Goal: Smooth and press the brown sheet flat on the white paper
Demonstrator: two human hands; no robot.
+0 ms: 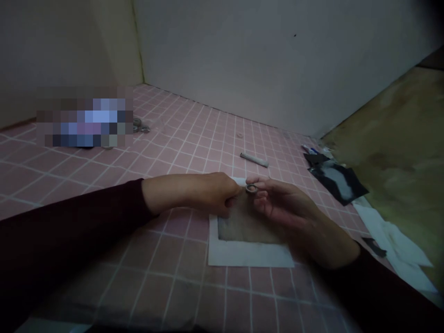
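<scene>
A small grey ring, which looks like a narrow roll of tape, is held by the fingertips of my right hand, whose palm is turned partly up. My left hand comes in from the left with its fingers curled and pressed together. Its fingertips reach the ring's left edge; whatever they pinch is too small to make out. Below both hands lies a white sheet of paper with a grey-brown rectangular piece on it. My hands hide the upper part of both.
A pink checked cloth covers the surface. Beyond the paper lie a grey strip and a pale small ring. Black pieces and white papers are at right. Several rolls sit beside a pixelated patch at left.
</scene>
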